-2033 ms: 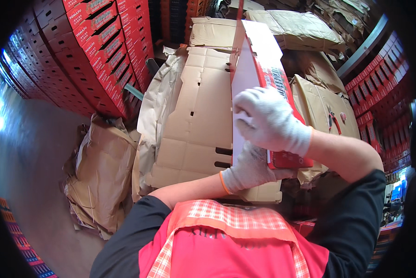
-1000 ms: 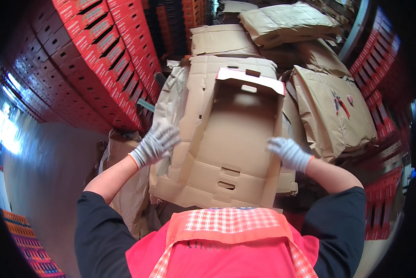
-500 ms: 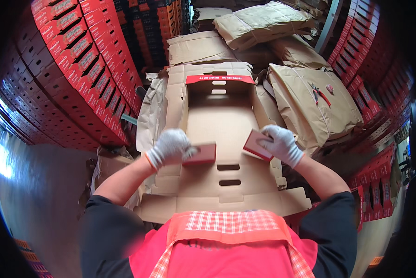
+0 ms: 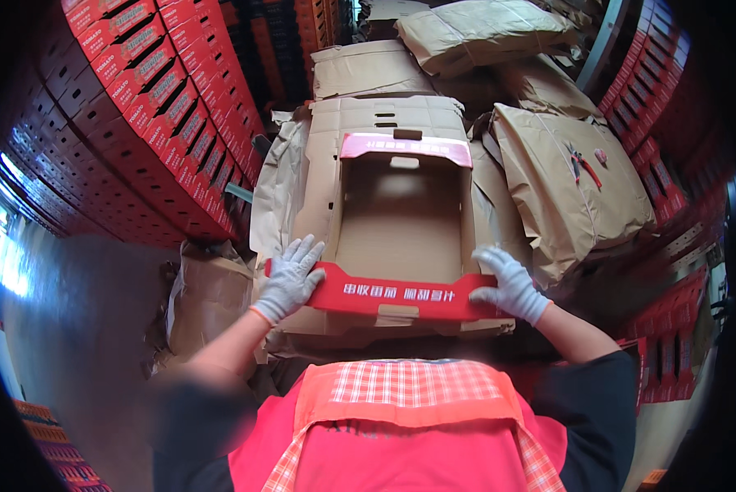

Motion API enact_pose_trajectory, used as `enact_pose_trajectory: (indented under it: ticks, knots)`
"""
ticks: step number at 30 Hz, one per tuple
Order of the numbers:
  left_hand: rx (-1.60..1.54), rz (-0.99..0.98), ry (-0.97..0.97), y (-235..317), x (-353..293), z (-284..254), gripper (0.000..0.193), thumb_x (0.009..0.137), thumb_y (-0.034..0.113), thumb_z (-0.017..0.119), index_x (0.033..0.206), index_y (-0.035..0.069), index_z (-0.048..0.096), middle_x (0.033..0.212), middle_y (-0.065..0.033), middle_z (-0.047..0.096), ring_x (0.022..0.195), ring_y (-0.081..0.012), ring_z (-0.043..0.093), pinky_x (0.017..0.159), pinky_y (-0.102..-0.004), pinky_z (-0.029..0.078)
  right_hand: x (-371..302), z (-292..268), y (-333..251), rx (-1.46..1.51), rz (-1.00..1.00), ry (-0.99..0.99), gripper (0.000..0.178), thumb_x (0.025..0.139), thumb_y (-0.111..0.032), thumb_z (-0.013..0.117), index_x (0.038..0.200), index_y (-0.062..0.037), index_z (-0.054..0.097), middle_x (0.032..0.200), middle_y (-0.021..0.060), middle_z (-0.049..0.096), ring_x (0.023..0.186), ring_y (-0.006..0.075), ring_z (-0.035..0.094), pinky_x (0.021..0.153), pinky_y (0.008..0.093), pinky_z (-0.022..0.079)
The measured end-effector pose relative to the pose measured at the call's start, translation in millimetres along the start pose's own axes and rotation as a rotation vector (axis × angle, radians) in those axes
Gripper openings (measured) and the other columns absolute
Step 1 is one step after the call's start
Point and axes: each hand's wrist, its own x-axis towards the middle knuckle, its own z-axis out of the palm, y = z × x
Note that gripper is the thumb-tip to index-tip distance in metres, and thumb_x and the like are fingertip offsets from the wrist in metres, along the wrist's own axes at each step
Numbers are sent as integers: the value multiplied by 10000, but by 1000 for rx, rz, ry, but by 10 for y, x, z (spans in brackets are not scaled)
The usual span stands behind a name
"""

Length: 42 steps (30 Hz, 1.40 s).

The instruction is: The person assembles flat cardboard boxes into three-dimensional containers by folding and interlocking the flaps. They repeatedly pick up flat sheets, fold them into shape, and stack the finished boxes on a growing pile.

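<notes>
In front of me is a brown cardboard carton (image 4: 401,225) with an open top, its near and far end panels red on the outer face. The near red end panel (image 4: 396,293) stands folded up, with a brown tab at its lower edge. My left hand (image 4: 290,279), in a white knitted glove, lies against this panel's left end, fingers spread. At the right end is my right hand (image 4: 511,287), also gloved, with its thumb on the red face and its fingers stretched apart by the carton's corner. Both hands are open and touch the carton.
Flattened cardboard (image 4: 323,148) lies beneath the carton. Paper-wrapped bundles (image 4: 556,189) lie at the right and back; red-handled pliers (image 4: 585,168) rest on one. Tall stacks of red cartons (image 4: 150,90) rise at the left, with more red cartons (image 4: 667,336) at the right.
The near flap, flat before, now stands up as the red end wall. My hands have left the folded side flaps and moved outward to its ends. The view has shifted slightly.
</notes>
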Motion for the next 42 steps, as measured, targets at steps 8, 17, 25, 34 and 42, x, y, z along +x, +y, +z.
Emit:
enact_pose_trajectory:
  ticks: [8, 17, 25, 34, 42]
  knots:
    - [-1856, -710, 190, 406, -217, 539, 739, 898, 106, 524, 1571, 73, 223, 1499, -68, 407, 1288, -176, 471, 1119, -326, 352, 203, 691, 430, 1592, 767, 387, 637, 814, -93, 636, 1423, -17, 462, 1024, 60, 635, 858, 143, 613, 797, 266, 508]
    - [-2271, -897, 120, 948, 13, 1228, 263, 844, 260, 548, 1029, 98, 640, 1120, -93, 672, 1061, -263, 632, 953, -447, 511, 1108, -1488, -756, 541, 268, 178, 596, 728, -135, 615, 1302, 7, 536, 945, 43, 620, 817, 136, 593, 732, 263, 482]
    - [-874, -101, -406, 1376, -223, 755, 476, 852, 243, 629, 1267, 16, 574, 1257, -192, 612, 1042, -299, 656, 874, -412, 532, 1508, -916, -1590, 226, -421, 263, 352, 786, -145, 706, 1123, -61, 642, 1115, 161, 665, 955, 331, 670, 842, 396, 538]
    - [170, 284, 143, 1917, 968, -1079, 1006, 588, 804, 686, 1102, -59, 633, 1100, -219, 630, 1084, -349, 585, 1002, -490, 384, 1673, -989, -1244, -53, -71, 555, 305, 838, -248, 698, 1070, -91, 578, 915, 166, 676, 840, 349, 680, 728, 434, 537]
    - [116, 362, 131, 1626, 1122, -904, 947, 619, 734, 719, 1121, -61, 605, 1012, -201, 621, 951, -352, 585, 934, -430, 431, 1640, -1386, -1140, -80, -123, 122, 259, 921, -275, 624, 797, -48, 641, 676, 157, 653, 599, 346, 651, 585, 417, 519]
